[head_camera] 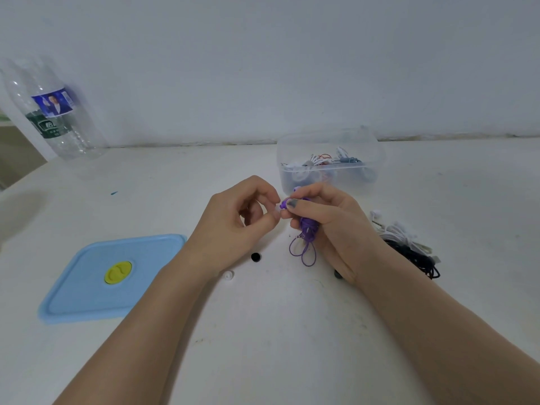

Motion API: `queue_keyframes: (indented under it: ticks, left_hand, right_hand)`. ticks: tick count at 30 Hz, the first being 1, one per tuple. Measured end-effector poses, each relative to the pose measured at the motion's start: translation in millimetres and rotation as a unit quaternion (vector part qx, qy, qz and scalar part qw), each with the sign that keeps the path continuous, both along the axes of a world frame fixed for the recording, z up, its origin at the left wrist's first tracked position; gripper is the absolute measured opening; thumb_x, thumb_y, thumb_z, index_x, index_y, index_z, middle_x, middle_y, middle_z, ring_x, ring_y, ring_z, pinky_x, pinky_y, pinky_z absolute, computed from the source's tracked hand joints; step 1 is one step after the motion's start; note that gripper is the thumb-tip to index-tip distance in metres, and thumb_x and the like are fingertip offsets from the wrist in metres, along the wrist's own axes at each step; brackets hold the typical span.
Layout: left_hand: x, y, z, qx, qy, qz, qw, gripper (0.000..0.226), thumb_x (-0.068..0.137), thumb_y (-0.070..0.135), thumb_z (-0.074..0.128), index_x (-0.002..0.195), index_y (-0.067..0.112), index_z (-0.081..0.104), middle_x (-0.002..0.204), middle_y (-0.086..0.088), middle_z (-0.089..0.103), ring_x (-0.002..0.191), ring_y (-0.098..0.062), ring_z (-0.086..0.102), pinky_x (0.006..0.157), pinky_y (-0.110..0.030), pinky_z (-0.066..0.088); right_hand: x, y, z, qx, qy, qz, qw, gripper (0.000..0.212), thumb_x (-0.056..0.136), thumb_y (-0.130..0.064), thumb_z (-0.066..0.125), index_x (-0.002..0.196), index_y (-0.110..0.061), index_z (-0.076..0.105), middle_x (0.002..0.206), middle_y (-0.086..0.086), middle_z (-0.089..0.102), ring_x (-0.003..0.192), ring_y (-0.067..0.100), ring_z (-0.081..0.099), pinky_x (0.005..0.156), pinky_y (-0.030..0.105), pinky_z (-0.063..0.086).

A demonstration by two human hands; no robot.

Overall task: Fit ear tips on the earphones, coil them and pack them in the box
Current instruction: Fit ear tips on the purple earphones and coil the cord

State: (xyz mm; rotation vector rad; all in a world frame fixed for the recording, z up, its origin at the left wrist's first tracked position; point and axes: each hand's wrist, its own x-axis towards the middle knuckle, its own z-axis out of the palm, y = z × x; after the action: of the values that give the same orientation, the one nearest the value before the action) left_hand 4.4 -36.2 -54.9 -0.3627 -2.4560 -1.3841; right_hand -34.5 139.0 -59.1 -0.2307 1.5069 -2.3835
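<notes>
My right hand [327, 226] grips a coiled bundle of purple earphones [306, 229], with one purple earbud pinched between thumb and forefinger and cable loops and the jack hanging below. My left hand [233, 223] pinches a small pale ear tip [276, 213] against that earbud. A loose black ear tip [255, 256] and a white ear tip [228, 276] lie on the table below my hands. Another dark ear tip [338, 273] shows by my right wrist. The clear plastic box [330, 159] stands just behind my hands and holds several coiled earphones.
The box's blue lid [96, 287] with a yellow valve lies flat at the left. White earphones [400, 232] and black earphones [420, 260] lie tangled right of my right hand. A clear plastic bottle [55, 112] stands far left by the wall.
</notes>
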Motion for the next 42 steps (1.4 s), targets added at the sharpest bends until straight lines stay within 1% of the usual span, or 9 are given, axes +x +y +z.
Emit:
queue_keyframes:
  ticks: [3,8,12,14,16,20,32,37,42]
  left_hand:
    - [1,0,0,0.005,0.002,0.000,1.000,0.017,0.090,0.001,0.068,0.094,0.018,0.068,0.073,0.012,0.062,0.062,-0.019,0.046,0.063,-0.029,0.041]
    - [-1,-2,-1,-0.009,0.016,0.009,1.000,0.017,0.090,0.006,0.071,0.093,0.024,0.072,0.082,0.004,0.068,0.064,-0.028,0.049,0.062,-0.043,0.046]
    - [0,-1,-1,-0.005,0.018,0.007,1.000,0.010,0.092,0.012,0.074,0.094,0.022,0.073,0.088,0.008,0.069,0.068,-0.025,0.055,0.064,-0.039,0.048]
    - [0,0,1,0.017,0.008,0.001,1.000,0.009,0.092,0.012,0.074,0.096,0.020,0.074,0.091,0.010,0.072,0.074,-0.022,0.062,0.071,-0.032,0.052]
    - [-1,0,2,0.037,0.003,-0.010,0.999,0.009,0.092,0.009,0.074,0.098,0.015,0.075,0.095,0.004,0.075,0.082,-0.022,0.069,0.082,-0.035,0.057]
    - [0,-1,3,0.060,-0.004,-0.031,0.998,0.011,0.090,0.001,0.074,0.099,0.008,0.074,0.097,-0.005,0.078,0.094,-0.025,0.075,0.093,-0.042,0.058]
    - [2,2,4,0.160,-0.053,-0.050,0.984,0.011,0.090,-0.004,0.071,0.097,0.004,0.073,0.093,-0.016,0.079,0.096,-0.033,0.076,0.097,-0.043,0.058]
    - [2,3,8,0.212,-0.092,-0.079,0.970,0.011,0.091,-0.006,0.066,0.095,0.004,0.070,0.091,-0.017,0.078,0.095,-0.029,0.076,0.089,-0.027,0.055]
    - [0,4,7,0.221,-0.098,-0.083,0.967,0.012,0.091,-0.009,0.065,0.096,0.002,0.069,0.092,-0.017,0.078,0.097,-0.028,0.075,0.091,-0.028,0.054]
  right_hand:
    - [0,0,0,0.006,0.001,0.000,1.000,0.015,0.086,0.007,0.067,0.082,-0.006,0.065,0.076,0.012,0.073,0.068,0.024,0.062,0.059,0.024,0.051]
    - [-1,0,1,-0.005,-0.001,-0.002,1.000,0.015,0.087,0.010,0.065,0.081,-0.004,0.063,0.074,0.010,0.072,0.063,0.020,0.063,0.056,0.022,0.050]
    - [-2,1,0,-0.011,-0.008,0.006,1.000,0.017,0.085,0.008,0.067,0.077,-0.007,0.067,0.075,0.012,0.071,0.062,0.018,0.063,0.056,0.022,0.050]
    - [-2,1,0,0.000,-0.007,0.014,1.000,0.024,0.084,0.007,0.069,0.070,-0.012,0.070,0.075,0.012,0.070,0.062,0.019,0.060,0.056,0.023,0.049]
    - [-2,2,1,0.008,-0.007,0.021,1.000,0.029,0.084,0.005,0.069,0.065,-0.016,0.071,0.074,0.010,0.071,0.061,0.018,0.059,0.054,0.022,0.048]
    - [0,4,5,-0.003,-0.026,0.036,0.999,0.014,0.087,0.006,0.065,0.078,-0.005,0.065,0.071,0.008,0.072,0.053,0.012,0.059,0.050,0.019,0.046]
    - [1,5,7,-0.009,-0.044,0.043,0.998,0.012,0.087,0.008,0.061,0.079,-0.001,0.065,0.068,0.010,0.069,0.056,0.013,0.062,0.054,0.019,0.049]
    - [2,7,9,0.008,-0.050,0.053,0.997,0.012,0.088,0.005,0.061,0.078,-0.001,0.066,0.066,0.010,0.067,0.055,0.014,0.058,0.053,0.019,0.048]
    - [1,7,10,0.008,-0.056,0.053,0.997,0.010,0.088,0.003,0.062,0.079,-0.001,0.066,0.067,0.009,0.067,0.054,0.014,0.056,0.051,0.018,0.047]
